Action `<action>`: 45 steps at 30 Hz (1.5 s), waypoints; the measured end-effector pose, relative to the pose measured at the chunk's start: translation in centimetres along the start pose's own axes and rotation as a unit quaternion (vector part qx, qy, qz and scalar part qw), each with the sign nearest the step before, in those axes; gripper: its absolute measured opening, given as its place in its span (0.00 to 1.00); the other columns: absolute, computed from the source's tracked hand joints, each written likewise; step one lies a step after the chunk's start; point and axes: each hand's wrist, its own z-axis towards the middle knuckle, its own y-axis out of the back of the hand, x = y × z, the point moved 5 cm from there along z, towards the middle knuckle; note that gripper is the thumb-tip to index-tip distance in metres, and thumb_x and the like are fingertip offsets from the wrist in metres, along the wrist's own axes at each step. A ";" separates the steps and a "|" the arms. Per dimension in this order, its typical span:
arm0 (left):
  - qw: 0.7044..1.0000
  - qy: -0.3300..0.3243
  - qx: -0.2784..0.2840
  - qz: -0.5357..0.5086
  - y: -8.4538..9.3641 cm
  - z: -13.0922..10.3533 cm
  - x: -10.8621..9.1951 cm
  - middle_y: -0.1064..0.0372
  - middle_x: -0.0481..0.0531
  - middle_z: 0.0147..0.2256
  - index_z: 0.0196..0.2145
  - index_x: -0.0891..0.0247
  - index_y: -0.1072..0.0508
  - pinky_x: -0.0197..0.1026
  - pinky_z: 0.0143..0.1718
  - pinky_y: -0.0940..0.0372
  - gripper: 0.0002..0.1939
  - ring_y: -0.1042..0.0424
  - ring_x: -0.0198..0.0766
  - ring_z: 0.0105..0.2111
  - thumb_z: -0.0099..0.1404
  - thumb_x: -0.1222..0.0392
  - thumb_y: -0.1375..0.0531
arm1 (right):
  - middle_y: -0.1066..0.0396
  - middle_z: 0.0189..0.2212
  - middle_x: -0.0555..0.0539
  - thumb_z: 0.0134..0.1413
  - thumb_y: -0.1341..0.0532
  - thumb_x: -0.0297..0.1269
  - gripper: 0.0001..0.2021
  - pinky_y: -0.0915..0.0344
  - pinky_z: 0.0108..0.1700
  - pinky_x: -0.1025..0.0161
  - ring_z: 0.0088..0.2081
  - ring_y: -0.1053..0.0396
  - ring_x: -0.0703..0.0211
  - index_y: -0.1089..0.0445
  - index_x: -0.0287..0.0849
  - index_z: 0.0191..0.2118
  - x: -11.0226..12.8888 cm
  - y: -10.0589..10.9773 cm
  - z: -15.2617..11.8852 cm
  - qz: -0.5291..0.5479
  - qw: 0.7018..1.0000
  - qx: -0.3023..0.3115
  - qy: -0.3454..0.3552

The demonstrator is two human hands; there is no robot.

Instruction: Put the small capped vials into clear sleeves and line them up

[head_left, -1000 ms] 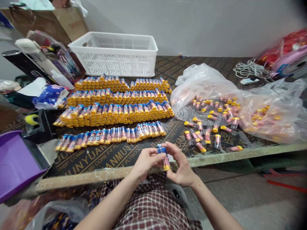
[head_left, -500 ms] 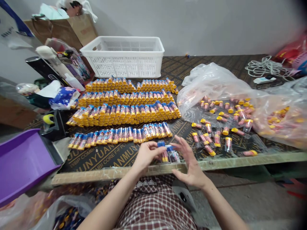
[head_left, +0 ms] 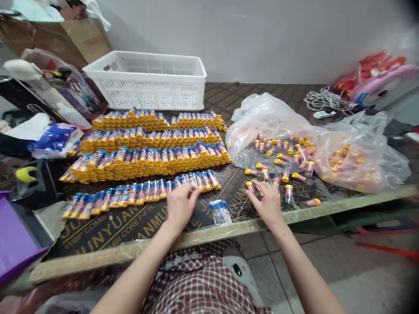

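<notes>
Pink fan beside coiled white cable, brown paper bag, blue tissue pack, purple dustpan

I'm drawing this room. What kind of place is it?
Perhaps a small workshop: there are rows of capped tubes, a white crate, and loose tubes beside a see-through bag.

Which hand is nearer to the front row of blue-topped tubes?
Left. The left hand is at the near side of the front row; the right hand is farther right, by loose yellow-capped tubes.
</notes>
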 end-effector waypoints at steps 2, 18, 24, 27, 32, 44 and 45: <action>0.993 -0.044 0.109 -0.012 -2.7 -1.2 -2.2 0.27 0.51 0.32 0.32 0.61 0.26 0.36 0.36 0.40 0.10 0.28 0.37 0.33 0.65 0.55 0.44 | 0.27 0.36 0.38 0.54 0.41 0.46 0.19 0.40 0.47 0.46 0.42 0.34 0.43 0.29 0.38 0.46 -1.3 -0.9 1.0 -0.042 0.999 0.017 -0.008; 0.981 -0.002 0.188 0.056 -5.8 -2.4 -2.9 0.27 0.53 0.31 0.34 0.60 0.30 0.39 0.33 0.43 0.03 0.29 0.42 0.32 0.64 0.63 0.44 | 0.30 0.37 0.44 0.55 0.42 0.40 0.16 0.33 0.35 0.60 0.32 0.32 0.58 0.33 0.43 0.49 2.6 0.3 -0.6 0.184 0.981 0.032 -0.052; 0.993 -0.025 0.109 -0.039 -4.7 -2.6 -3.1 0.31 0.51 0.31 0.26 0.61 0.34 0.39 0.34 0.43 0.06 0.32 0.40 0.34 0.58 0.65 0.40 | 0.29 0.35 0.45 0.55 0.40 0.41 0.09 0.35 0.28 0.64 0.28 0.33 0.62 0.28 0.42 0.37 3.9 1.6 -2.1 0.244 0.966 0.022 -0.076; 0.967 0.065 0.092 -0.226 -4.1 -2.6 -2.3 0.35 0.46 0.24 0.24 0.61 0.37 0.37 0.30 0.42 0.07 0.34 0.35 0.26 0.57 0.63 0.41 | 0.29 0.38 0.45 0.55 0.39 0.38 0.07 0.31 0.36 0.61 0.38 0.30 0.57 0.28 0.44 0.38 4.7 2.3 -2.9 0.289 0.954 0.018 -0.079; 0.801 0.269 0.068 -0.531 -3.8 -2.8 -0.3 0.35 0.40 0.18 0.29 0.61 0.38 0.35 0.26 0.38 0.16 0.34 0.32 0.19 0.46 0.62 0.34 | 0.31 0.42 0.45 0.55 0.40 0.34 0.08 0.28 0.40 0.61 0.44 0.31 0.56 0.28 0.46 0.41 6.3 2.9 -4.2 0.363 0.929 0.017 -0.077; 0.695 0.345 0.011 -0.630 -2.8 -3.0 0.3 0.28 0.49 0.22 0.21 0.68 0.25 0.35 0.28 0.32 0.17 0.32 0.30 0.23 0.38 0.53 0.27 | 0.31 0.42 0.43 0.55 0.40 0.30 0.12 0.28 0.41 0.58 0.43 0.31 0.55 0.28 0.48 0.44 8.6 2.9 -5.6 0.367 0.929 0.005 -0.047; 0.698 0.344 0.008 -0.628 -2.8 -3.1 0.4 0.28 0.49 0.22 0.20 0.68 0.25 0.35 0.28 0.32 0.17 0.32 0.31 0.23 0.39 0.51 0.28 | 0.31 0.42 0.43 0.55 0.40 0.30 0.12 0.28 0.42 0.57 0.43 0.31 0.54 0.28 0.48 0.45 8.6 2.9 -5.7 0.362 0.931 0.003 -0.040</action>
